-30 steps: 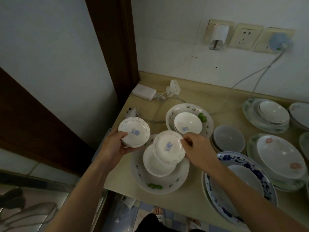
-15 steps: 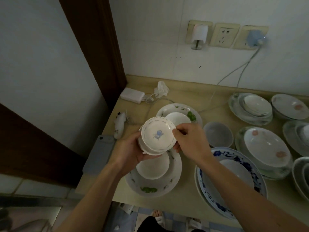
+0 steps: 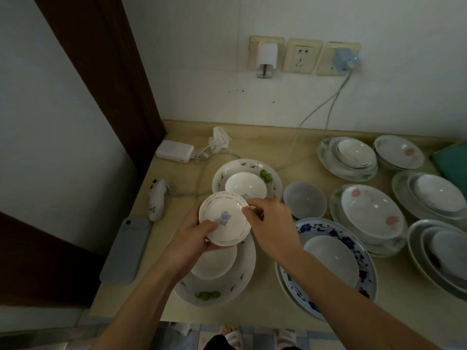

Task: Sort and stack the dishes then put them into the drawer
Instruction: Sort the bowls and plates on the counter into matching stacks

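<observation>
Half a second earlier the small dish with the blue motif sat tilted between both hands above the plate pile; now it lies flatter and lower in the middle of the frame, and a second earlier each hand carried its own small dish, well apart. The left hand (image 3: 192,238) grips the small dish (image 3: 223,218) from below, its thumb curled over the near rim onto the inside; whether another dish is nested under it cannot be told. The right hand (image 3: 271,223) pinches the dish's right rim with curled fingers. Below them, at lower centre, a white bowl (image 3: 214,263) rests in a green-leaf plate (image 3: 222,291). Along the left edge of the beige counter (image 3: 267,150) lie a grey phone (image 3: 126,251), a small white device (image 3: 156,199) and, further up, a white power bank (image 3: 174,150) beside a crumpled tissue (image 3: 219,138). Just above the hands, a second green-leaf plate (image 3: 246,170) holds a white bowl. To the right stand a grey bowl (image 3: 304,200), a blue-patterned plate (image 3: 331,261) with a bowl in it, and several floral plate stacks (image 3: 369,215) toward the right edge. On the white wall at upper centre, three sockets (image 3: 302,55) sit in a row, cables hanging to the counter; a dark wooden frame (image 3: 101,72) crosses the upper left.
</observation>
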A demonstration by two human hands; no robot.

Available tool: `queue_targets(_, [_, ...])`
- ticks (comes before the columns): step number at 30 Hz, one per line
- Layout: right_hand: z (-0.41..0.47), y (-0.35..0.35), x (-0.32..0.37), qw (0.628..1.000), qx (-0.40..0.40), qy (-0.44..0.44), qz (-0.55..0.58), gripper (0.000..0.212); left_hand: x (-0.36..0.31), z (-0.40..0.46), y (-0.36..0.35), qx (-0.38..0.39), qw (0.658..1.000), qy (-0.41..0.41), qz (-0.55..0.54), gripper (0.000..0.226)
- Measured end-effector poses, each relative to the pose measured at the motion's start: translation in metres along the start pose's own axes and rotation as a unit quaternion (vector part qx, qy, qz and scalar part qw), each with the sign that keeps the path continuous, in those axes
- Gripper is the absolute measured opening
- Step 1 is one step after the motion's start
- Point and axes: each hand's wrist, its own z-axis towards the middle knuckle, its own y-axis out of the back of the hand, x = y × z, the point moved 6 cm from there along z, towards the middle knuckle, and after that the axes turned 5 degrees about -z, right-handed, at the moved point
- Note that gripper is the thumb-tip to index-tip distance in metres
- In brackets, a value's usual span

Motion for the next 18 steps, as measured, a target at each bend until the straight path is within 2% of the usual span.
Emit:
queue_targets(1, [-0.002, 0.002, -0.004, 1.0, 0.012, -0.011, -0.003, 0.023, -0.001, 0.001, -0.003, 0.004, 1.0, 0.005, 0.004, 0.047])
queue_targets(5, [-0.015, 0.005, -0.016, 0.992, 0.122, 0.024, 0.013, 0.096, -0.005, 0.005, -0.028, 0.054, 0.997, 0.03, 0.053, 0.048])
queue_targets(7, [-0.026, 0.009, -0.023, 0.987, 0.149, 0.059, -0.015, 0.113, -0.006, 0.007, -0.049, 0.086, 0.991, 0.046, 0.092, 0.048])
queue_targets(15, [-0.067, 0.066, -0.075, 0.997, 0.047, 0.033, -0.057, 0.119, 0.013, 0.004, -0.16, 0.219, 0.949, 0.082, 0.21, 0.052])
queue_targets(18, [-0.086, 0.091, -0.099, 0.996, 0.013, 0.012, -0.083, 0.121, 0.025, -0.005, -0.2, 0.268, 0.934, 0.098, 0.216, 0.049])
